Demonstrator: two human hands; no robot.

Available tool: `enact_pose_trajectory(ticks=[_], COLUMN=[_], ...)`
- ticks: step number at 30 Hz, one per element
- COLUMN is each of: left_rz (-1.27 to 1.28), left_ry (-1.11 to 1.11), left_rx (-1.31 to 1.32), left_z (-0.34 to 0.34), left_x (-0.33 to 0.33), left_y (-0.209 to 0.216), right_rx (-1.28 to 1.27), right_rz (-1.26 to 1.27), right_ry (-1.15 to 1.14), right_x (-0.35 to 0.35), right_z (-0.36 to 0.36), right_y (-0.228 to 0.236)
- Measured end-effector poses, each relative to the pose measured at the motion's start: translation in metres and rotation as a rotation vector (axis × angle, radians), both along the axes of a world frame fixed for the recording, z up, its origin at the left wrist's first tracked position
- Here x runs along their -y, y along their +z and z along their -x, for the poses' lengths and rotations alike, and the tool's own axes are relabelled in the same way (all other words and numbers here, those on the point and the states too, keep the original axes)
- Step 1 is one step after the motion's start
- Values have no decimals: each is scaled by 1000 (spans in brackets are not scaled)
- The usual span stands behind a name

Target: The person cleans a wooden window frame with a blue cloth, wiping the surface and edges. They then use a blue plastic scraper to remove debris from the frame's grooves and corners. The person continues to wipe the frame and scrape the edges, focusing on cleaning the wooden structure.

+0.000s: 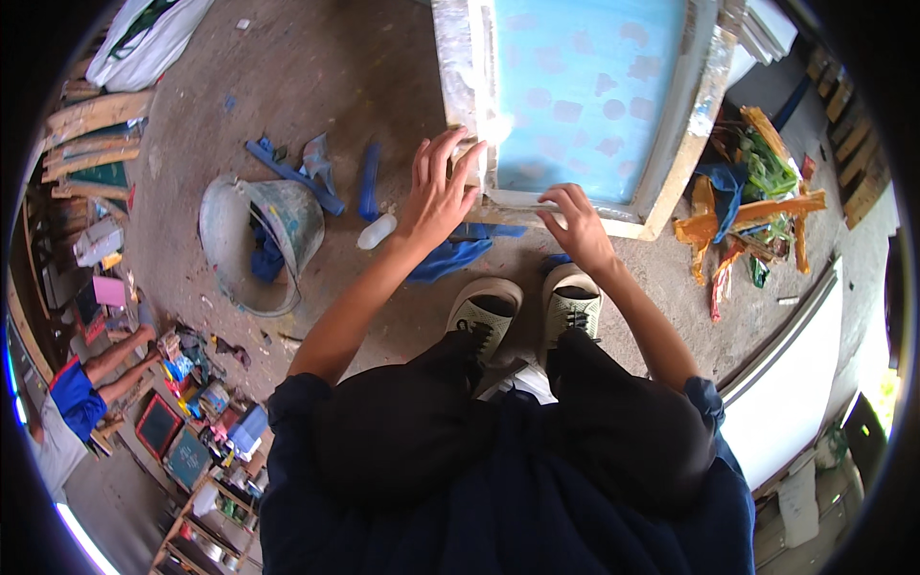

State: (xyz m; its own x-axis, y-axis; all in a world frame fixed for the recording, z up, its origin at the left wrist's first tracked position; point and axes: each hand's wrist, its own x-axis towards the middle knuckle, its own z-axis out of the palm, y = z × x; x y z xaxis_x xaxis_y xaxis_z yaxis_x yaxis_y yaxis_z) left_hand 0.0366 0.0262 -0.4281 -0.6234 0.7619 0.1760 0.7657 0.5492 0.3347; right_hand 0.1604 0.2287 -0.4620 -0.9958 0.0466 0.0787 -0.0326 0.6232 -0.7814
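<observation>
Shoes (484, 311) stand on stained brown floor (383, 67), just short of the frame (613, 221). To the right, a white board's (791, 383) long edge slants along the floor. A blue rag (450, 259) lies by the frame's near left corner. The left hand (443, 187), fingers spread apart, is at the frame's left edge; the right hand (580, 228) bends its fingers at the near edge, whether gripping I cannot tell. Pale rails border a blue panel (575, 105), whose far edge runs out of view. Floor stretches left to a grey bucket (304, 230); a narrower strip on the right leads to a scrap pile (752, 220). Well off left is a person (79, 398) beside clutter; far left lies a white sack (163, 43).
</observation>
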Motion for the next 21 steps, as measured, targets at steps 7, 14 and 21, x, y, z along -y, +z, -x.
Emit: enact_pose_trajectory(ticks=[7, 14, 21], left_rz=[-290, -317, -307], left_ry=[180, 174, 162], left_rx=[416, 479, 508], left_z=[-19, -18, -17], left_x=[21, 24, 22], left_y=[-24, -32, -34], right_rx=[1, 60, 91], right_rz=[-87, -199, -271], right_ry=[152, 112, 76], right_x=[45, 52, 58], right_z=[47, 54, 55], right_y=[-23, -17, -22])
